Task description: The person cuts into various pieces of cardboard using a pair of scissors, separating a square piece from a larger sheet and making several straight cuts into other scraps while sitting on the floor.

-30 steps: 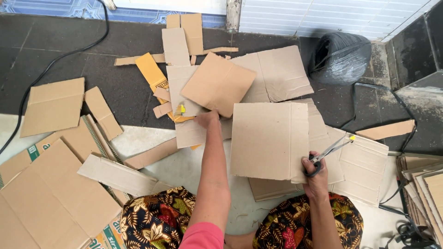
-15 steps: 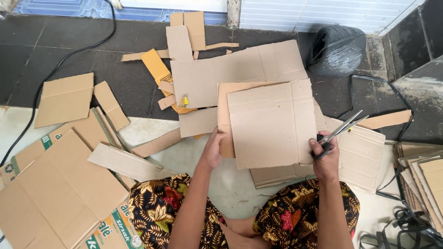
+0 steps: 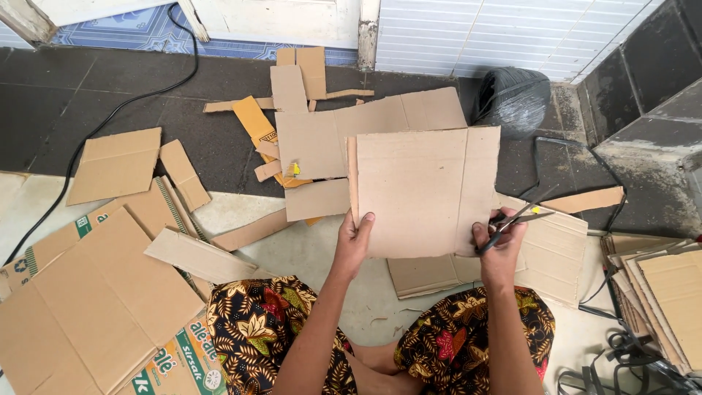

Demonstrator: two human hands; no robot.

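I hold two stacked brown cardboard sheets (image 3: 420,190) upright in front of me, above my knees. My left hand (image 3: 355,245) grips their lower left corner, thumb on the front. My right hand (image 3: 496,245) pinches the lower right edge and also holds a pair of scissors (image 3: 515,218), blades pointing right and nearly closed. Under the sheets more flat cardboard (image 3: 556,252) lies on the pale floor.
Cardboard offcuts (image 3: 292,88) lie scattered on the dark floor ahead. Flattened printed boxes (image 3: 95,292) lie at left, a stack of cut pieces (image 3: 665,292) at right. A black bundle (image 3: 512,99) sits by the wall. Black cables (image 3: 110,110) run at left and right.
My left hand pulled a loose sheet back from the pile and laid it behind the one in my right hand. Both sheets rose and squared up between my hands.
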